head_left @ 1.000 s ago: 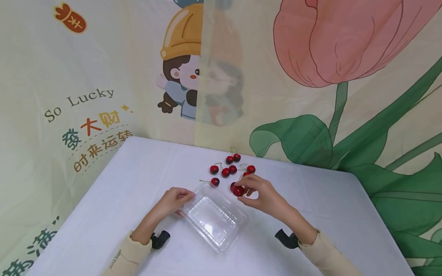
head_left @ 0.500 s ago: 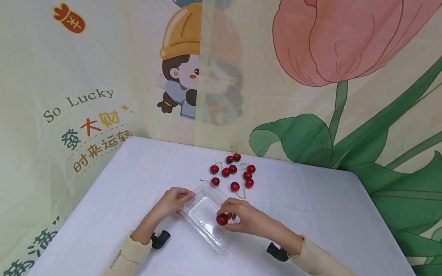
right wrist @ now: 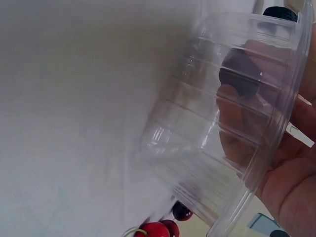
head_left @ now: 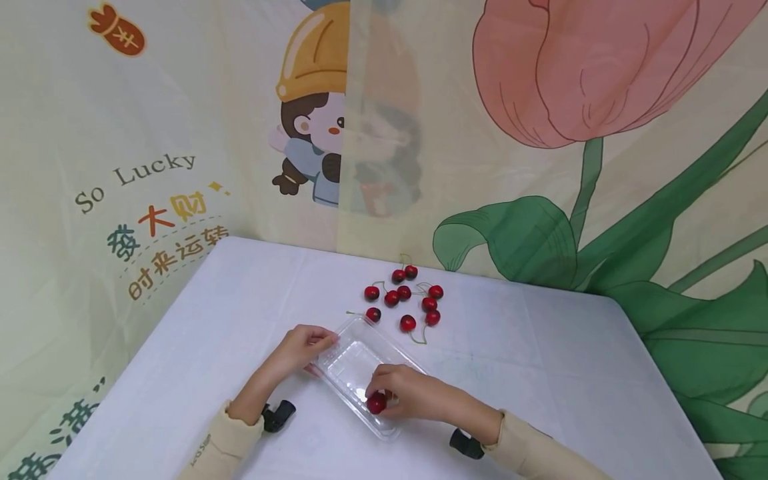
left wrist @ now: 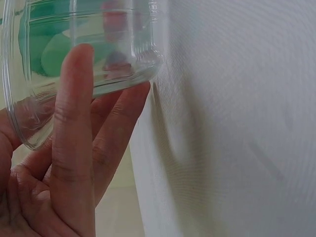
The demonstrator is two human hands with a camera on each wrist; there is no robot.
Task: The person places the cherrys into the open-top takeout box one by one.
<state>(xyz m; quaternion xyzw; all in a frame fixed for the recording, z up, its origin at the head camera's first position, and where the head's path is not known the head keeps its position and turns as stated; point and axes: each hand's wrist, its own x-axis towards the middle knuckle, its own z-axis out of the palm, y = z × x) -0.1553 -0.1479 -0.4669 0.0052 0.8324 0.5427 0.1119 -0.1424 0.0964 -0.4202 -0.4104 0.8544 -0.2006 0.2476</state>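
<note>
A clear plastic container [head_left: 343, 361] sits on the white table, its long side slanting away from me. My left hand [head_left: 305, 351] pinches its far-left corner; the left wrist view shows the thumb on one side of the wall and fingers [left wrist: 118, 131] under the base edge. Over the near part of the container, my right hand [head_left: 417, 395] holds a dark red cherry [head_left: 376, 403] between thumb and fingers. Seen through the clear wall in the right wrist view, that cherry [right wrist: 240, 71] is low inside, with fingertips round it.
Several loose cherries [head_left: 404, 293] with green stems lie on the table [head_left: 528, 360] beyond the container. One cherry [head_left: 373, 315] is right at its far rim. A printed cloth backdrop [head_left: 384, 233] hangs behind the table's back edge.
My right hand has brought a cherry from the loose group toward me and to the left, down into the container. The left hand and container have stayed in place.
</note>
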